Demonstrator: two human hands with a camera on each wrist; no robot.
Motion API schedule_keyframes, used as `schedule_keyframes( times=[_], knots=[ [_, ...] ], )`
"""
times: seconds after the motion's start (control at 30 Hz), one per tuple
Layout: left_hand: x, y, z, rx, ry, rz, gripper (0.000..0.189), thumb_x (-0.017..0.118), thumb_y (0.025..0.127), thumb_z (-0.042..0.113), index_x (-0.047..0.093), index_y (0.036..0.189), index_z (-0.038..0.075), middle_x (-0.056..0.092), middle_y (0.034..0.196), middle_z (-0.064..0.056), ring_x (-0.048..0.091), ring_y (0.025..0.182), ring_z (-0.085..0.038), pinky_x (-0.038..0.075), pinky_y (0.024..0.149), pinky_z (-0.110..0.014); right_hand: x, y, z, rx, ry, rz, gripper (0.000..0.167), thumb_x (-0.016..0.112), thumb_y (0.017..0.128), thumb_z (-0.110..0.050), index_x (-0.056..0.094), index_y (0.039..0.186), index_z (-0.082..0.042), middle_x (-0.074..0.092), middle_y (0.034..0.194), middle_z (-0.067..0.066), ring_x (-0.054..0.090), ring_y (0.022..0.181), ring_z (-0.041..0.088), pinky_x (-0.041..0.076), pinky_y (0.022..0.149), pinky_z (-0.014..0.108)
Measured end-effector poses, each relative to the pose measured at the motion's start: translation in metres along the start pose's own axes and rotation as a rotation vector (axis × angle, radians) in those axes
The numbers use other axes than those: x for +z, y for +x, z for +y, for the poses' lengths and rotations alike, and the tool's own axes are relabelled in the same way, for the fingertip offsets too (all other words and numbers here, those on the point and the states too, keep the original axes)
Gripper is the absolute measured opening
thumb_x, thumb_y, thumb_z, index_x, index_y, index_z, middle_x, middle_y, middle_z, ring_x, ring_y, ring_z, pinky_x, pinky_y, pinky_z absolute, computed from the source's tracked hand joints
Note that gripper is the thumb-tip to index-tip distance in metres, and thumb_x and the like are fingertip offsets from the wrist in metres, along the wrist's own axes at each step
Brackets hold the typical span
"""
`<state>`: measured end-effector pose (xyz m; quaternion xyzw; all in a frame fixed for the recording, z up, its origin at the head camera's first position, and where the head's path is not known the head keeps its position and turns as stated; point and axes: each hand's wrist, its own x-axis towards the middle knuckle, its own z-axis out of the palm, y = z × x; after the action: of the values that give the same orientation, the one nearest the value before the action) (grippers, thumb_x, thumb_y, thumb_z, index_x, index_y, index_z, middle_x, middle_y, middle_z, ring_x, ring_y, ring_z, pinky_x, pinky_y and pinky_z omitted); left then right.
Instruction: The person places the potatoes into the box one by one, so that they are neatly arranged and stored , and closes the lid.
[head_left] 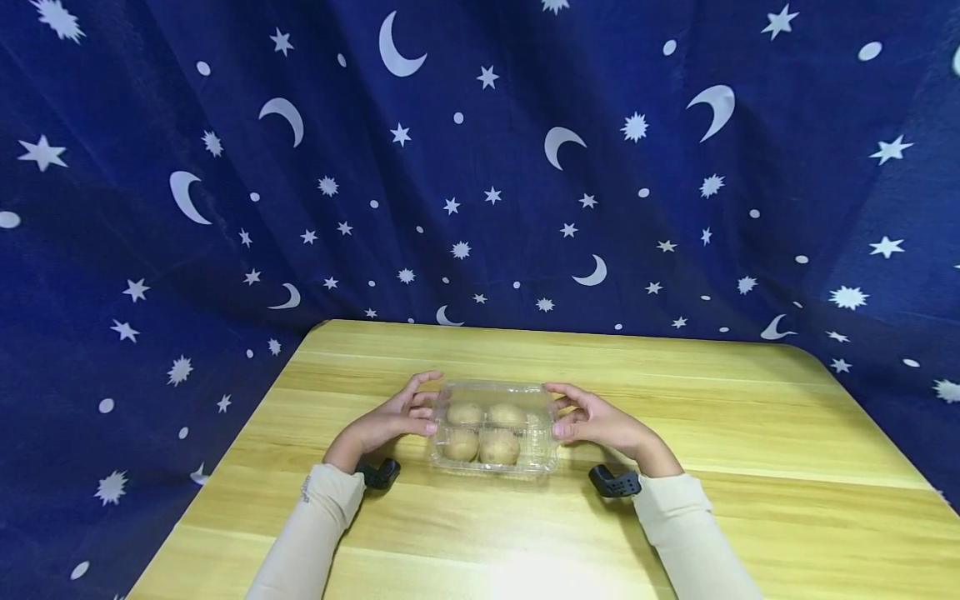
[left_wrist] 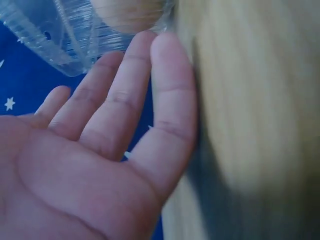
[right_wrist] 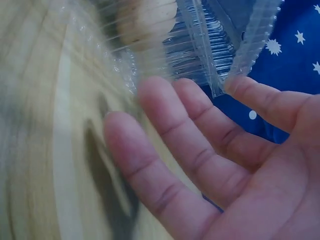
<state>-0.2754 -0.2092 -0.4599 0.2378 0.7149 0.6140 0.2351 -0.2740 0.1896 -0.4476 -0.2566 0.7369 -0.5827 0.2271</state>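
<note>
A clear plastic clamshell box (head_left: 538, 446) lies on the table between my two hands. Several round, pale brown potatoes (head_left: 499, 447) show through it, and one potato (right_wrist: 150, 22) appears blurred behind ridged plastic in the right wrist view. My left hand (head_left: 386, 423) is at the box's left side, thumb and fingers extended with their tips at its edge. On the opposite side, my right hand (head_left: 600, 419) has loosely bent fingers at the right edge. Two plastic rims meet at an angle in the right wrist view; I cannot tell whether the lid is fastened.
The light wooden table (head_left: 675, 533) extends around the box on all sides. A dark blue curtain (head_left: 510, 167) with white moons and stars hangs behind it and at the left. Black wrist devices (head_left: 615, 483) sit below both hands, near the cream sleeves (head_left: 311, 533).
</note>
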Motion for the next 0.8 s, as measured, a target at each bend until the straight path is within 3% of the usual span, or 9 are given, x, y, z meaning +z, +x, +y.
schedule_keyframes(
  times=[0.1,0.17,0.3,0.4,0.53,0.67,0.8],
  knots=[
    [-0.001,-0.001,0.003,-0.026,0.017,-0.020,0.108,0.081,0.097,0.024,0.006,0.173,0.008,0.018,0.172,-0.034,0.035,0.151,-0.055,0.044,0.117,-0.055,-0.001,0.000,0.001,0.007,-0.026,-0.028,0.100,0.083,0.096,-0.022,0.019,0.166,0.009,0.041,0.147,0.039,0.061,0.114,0.029,0.058,0.094,0.036],
    [-0.002,-0.002,0.006,-0.046,0.049,-0.024,0.108,0.083,0.096,0.024,0.010,0.174,0.008,0.020,0.173,-0.032,0.038,0.149,-0.052,0.043,0.117,-0.058,-0.001,0.000,0.001,0.011,-0.036,-0.045,0.104,0.085,0.095,-0.021,0.016,0.168,0.008,0.043,0.143,0.036,0.061,0.111,0.027,0.057,0.094,0.034],
    [-0.001,-0.003,0.010,-0.084,0.087,-0.028,0.109,0.087,0.091,0.023,0.017,0.173,0.007,0.026,0.168,-0.030,0.054,0.136,-0.038,0.049,0.111,-0.050,0.001,0.002,0.000,0.012,-0.038,-0.081,0.111,0.086,0.094,-0.018,0.009,0.169,0.007,0.049,0.129,0.026,0.062,0.104,0.025,0.056,0.091,0.031],
    [0.000,-0.004,0.013,-0.104,0.057,-0.047,0.110,0.087,0.090,0.020,0.016,0.172,0.008,0.037,0.152,-0.028,0.061,0.108,-0.024,0.054,0.095,-0.037,0.002,0.003,0.000,0.019,-0.023,-0.103,0.115,0.086,0.093,-0.016,0.003,0.169,0.006,0.051,0.118,0.017,0.063,0.101,0.024,0.057,0.090,0.031],
    [0.002,-0.004,0.016,-0.125,-0.003,-0.094,0.113,0.086,0.091,0.017,0.009,0.173,0.011,0.049,0.120,-0.013,0.057,0.082,-0.013,0.053,0.073,-0.027,0.002,0.003,0.001,0.043,0.025,-0.123,0.118,0.086,0.092,-0.012,-0.001,0.170,0.003,0.051,0.107,0.008,0.063,0.096,0.020,0.059,0.086,0.031],
    [0.002,-0.004,0.014,-0.146,-0.041,-0.133,0.119,0.086,0.093,0.016,0.000,0.174,0.015,0.058,0.101,-0.004,0.057,0.076,-0.012,0.052,0.068,-0.027,0.003,0.003,0.002,0.055,0.062,-0.138,0.120,0.086,0.092,-0.010,-0.005,0.170,0.000,0.053,0.099,0.005,0.063,0.089,0.017,0.061,0.081,0.032],
    [0.002,-0.005,0.011,-0.165,-0.034,-0.149,0.121,0.084,0.094,0.015,-0.006,0.175,0.018,0.065,0.092,-0.001,0.063,0.077,-0.015,0.056,0.068,-0.031,0.005,0.003,0.003,0.059,0.089,-0.159,0.124,0.086,0.092,-0.007,-0.010,0.170,-0.003,0.058,0.092,0.006,0.065,0.082,0.017,0.062,0.077,0.033]
  ],
)
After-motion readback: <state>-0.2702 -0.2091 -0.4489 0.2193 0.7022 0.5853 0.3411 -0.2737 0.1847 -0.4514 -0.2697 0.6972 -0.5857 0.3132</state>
